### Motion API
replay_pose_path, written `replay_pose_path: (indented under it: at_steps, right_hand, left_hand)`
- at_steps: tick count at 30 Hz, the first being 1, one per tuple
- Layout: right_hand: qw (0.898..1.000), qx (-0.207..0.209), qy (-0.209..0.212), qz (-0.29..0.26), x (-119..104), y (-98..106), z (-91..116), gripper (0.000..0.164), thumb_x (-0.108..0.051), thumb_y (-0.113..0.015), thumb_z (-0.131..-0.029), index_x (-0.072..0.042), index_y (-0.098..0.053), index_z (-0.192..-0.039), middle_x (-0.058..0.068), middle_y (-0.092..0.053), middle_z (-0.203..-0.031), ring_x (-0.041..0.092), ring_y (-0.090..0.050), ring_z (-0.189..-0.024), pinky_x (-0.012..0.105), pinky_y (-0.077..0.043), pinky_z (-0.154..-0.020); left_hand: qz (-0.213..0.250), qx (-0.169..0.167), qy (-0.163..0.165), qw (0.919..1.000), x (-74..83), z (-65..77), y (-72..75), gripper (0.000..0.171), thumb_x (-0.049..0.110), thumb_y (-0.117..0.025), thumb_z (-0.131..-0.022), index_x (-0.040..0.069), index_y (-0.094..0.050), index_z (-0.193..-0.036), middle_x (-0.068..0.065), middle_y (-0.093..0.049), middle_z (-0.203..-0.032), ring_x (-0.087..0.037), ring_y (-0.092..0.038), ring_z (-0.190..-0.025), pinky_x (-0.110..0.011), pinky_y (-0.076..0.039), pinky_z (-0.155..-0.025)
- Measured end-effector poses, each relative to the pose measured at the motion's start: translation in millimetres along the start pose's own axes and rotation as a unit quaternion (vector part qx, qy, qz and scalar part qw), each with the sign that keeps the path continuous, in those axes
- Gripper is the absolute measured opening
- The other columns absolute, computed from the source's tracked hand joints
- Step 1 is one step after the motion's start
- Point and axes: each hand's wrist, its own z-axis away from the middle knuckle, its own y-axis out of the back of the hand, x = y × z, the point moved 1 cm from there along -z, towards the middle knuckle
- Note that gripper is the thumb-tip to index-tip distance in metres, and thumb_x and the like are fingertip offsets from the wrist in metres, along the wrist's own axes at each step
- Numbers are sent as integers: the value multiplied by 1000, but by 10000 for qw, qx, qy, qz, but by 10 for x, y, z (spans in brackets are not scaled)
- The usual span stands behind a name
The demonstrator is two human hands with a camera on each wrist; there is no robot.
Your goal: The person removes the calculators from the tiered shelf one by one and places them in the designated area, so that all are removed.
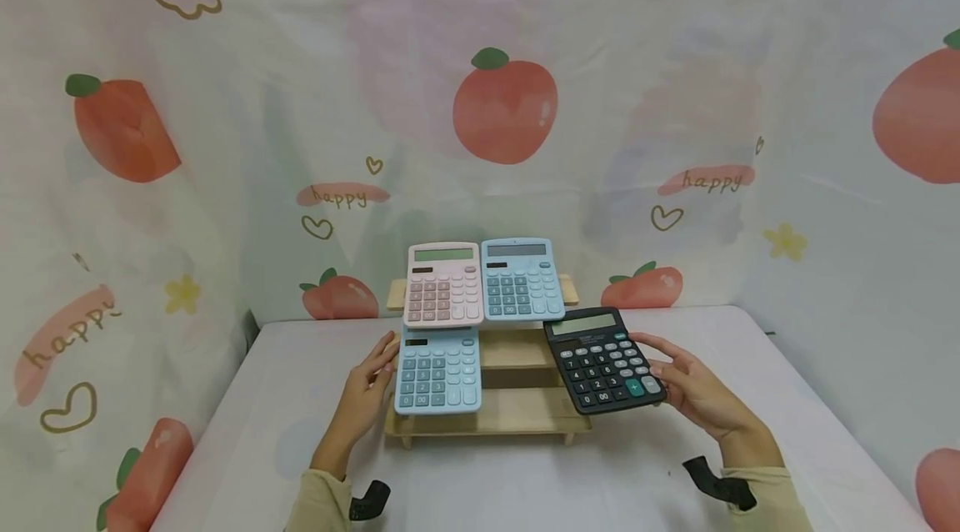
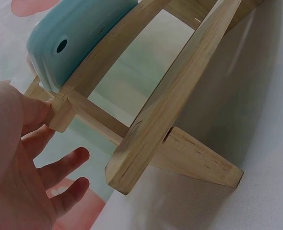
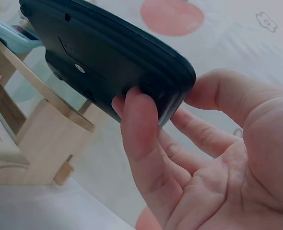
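Note:
My right hand [image 1: 697, 390] holds a black calculator [image 1: 603, 361] by its right edge, fingers behind its dark back [image 3: 84, 57] in the right wrist view. The calculator is tilted, its upper left corner by the wooden tiered rack [image 1: 487, 424]. With thumb and index finger my left hand [image 2: 21, 148] grips the end of a rack board [image 2: 62, 112]; its other fingers are spread. Beside that hand a blue calculator [image 1: 438, 373] leans on the middle tier. On the top tier stand a pink calculator [image 1: 444, 286] and a second blue calculator [image 1: 522, 280], side by side.
The rack stands on a white-covered table [image 1: 300, 382] before a fruit-patterned cloth backdrop [image 1: 487, 207]. Its low front board [image 1: 525, 411] sits on short legs. Black straps hang at both sleeves.

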Motion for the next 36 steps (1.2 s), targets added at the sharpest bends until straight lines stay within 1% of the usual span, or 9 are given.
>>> replay_pose_path:
  at_steps: [4,9,11,15,18,23,30,33,36]
  right_hand:
    - [9999,75,-59,-89,-11,44,28,47,-6,-33,-110,-29,-47,-147,-8,-70,-126,7,-72,-99,22,-57,-75]
    - [9997,144,-162,-70,-16,103,58,47,-8,-33,-110,-31,-49,-149,-10,-71,-124,4,-70,-93,20,-50,-68]
    - [9997,169,-165,-91,-12,123,68,48,-8,-33,-110,-32,-49,-148,-10,-71,-124,4,-70,-93,19,-50,-68]
    - [9994,186,-45,-292,7,153,82,49,-6,-32,-110,-31,-50,-148,-10,-70,-127,5,-72,-102,22,-56,-77]
    - [9987,254,86,-431,19,172,87,49,-4,-32,-110,-28,-49,-149,-9,-69,-130,7,-71,-108,25,-58,-86]
    - [9978,481,150,-425,29,205,88,48,-5,-33,-110,-24,-47,-151,-9,-69,-129,7,-71,-108,24,-58,-87]
    - [9965,801,-70,-230,48,203,79,47,-12,-36,-111,-18,-38,-157,-14,-66,-129,4,-69,-107,23,-56,-88]
    - [9947,1002,-120,-215,58,207,87,49,-14,-38,-111,-16,-33,-159,-15,-66,-128,4,-69,-106,22,-56,-87]
    - [9912,1302,-227,-104,61,215,95,53,-19,-40,-111,-13,-26,-162,-18,-66,-126,2,-68,-105,21,-56,-86]
  left_hand:
    - [10,-18,-8,10000,7,3,0,39,10,-45,-107,5,-56,-144,-12,-36,-164,-35,-29,-154,-59,-44,-108]
    - [12,-39,32,10000,10,-10,1,39,10,-44,-108,4,-55,-145,-11,-35,-165,-35,-28,-154,-60,-42,-110]
    - [12,-31,24,10000,9,-13,0,39,9,-44,-108,4,-55,-145,-11,-35,-165,-36,-28,-154,-60,-41,-110]
    - [18,-38,23,10000,9,-5,-2,39,8,-44,-107,3,-54,-145,-12,-34,-165,-36,-28,-154,-61,-41,-111]
    - [14,-37,39,10000,10,1,-2,39,9,-44,-108,4,-55,-145,-11,-34,-165,-36,-28,-154,-60,-41,-111]
    - [36,-49,47,10000,16,-2,4,39,11,-45,-108,5,-55,-145,-10,-34,-165,-36,-27,-155,-59,-41,-111]
    - [14,-69,119,9999,20,-2,9,40,12,-45,-108,5,-54,-146,-10,-34,-165,-36,-27,-155,-61,-39,-112]
    - [35,-51,104,9999,9,-4,3,39,12,-45,-108,5,-55,-145,-11,-34,-165,-36,-27,-155,-61,-39,-112]
    - [79,-40,94,9999,2,-3,-5,39,13,-45,-108,6,-55,-145,-11,-34,-165,-36,-27,-155,-61,-39,-112]
